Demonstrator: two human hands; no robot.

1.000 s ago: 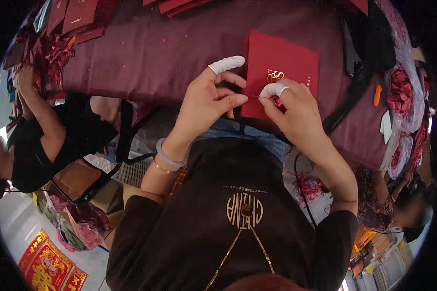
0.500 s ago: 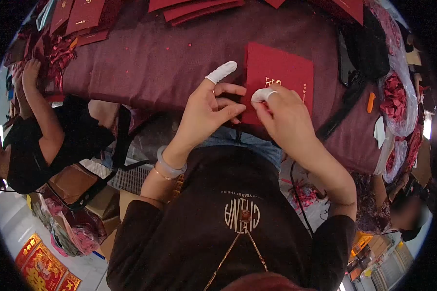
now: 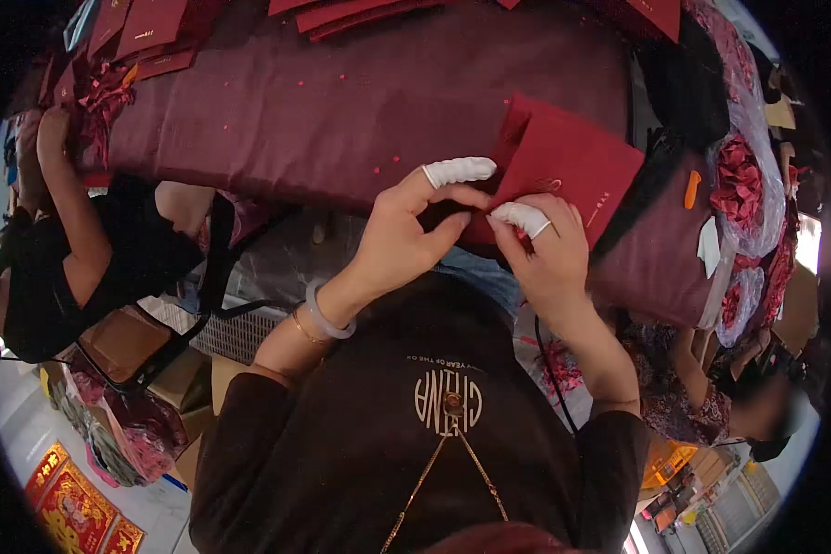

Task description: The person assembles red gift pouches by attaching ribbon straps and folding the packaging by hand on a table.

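A flat red paper bag (image 3: 577, 166) with small gold print is tilted at the table's near edge, its left side slightly parted. My right hand (image 3: 545, 235), with a white finger cot on the index finger, pinches the bag's lower left edge. At that same edge my left hand (image 3: 415, 217) has its thumb and middle finger closed in on the paper. The left index finger, also in a white finger cot, stretches out above it. Whatever lies between the fingertips is too small to make out.
Stacks of red bags (image 3: 369, 14) lie along the far side. Small red dots (image 3: 377, 170) are scattered on the dark red tablecloth (image 3: 277, 120). To the right are an orange cutter (image 3: 692, 189) and plastic-wrapped red ribbon (image 3: 739, 180). Other people sit at left and right.
The bag has turned clockwise and its upper end has shifted right. My left hand has come lower, its index finger now more level. My right hand has moved slightly down, still at the bag's edge.
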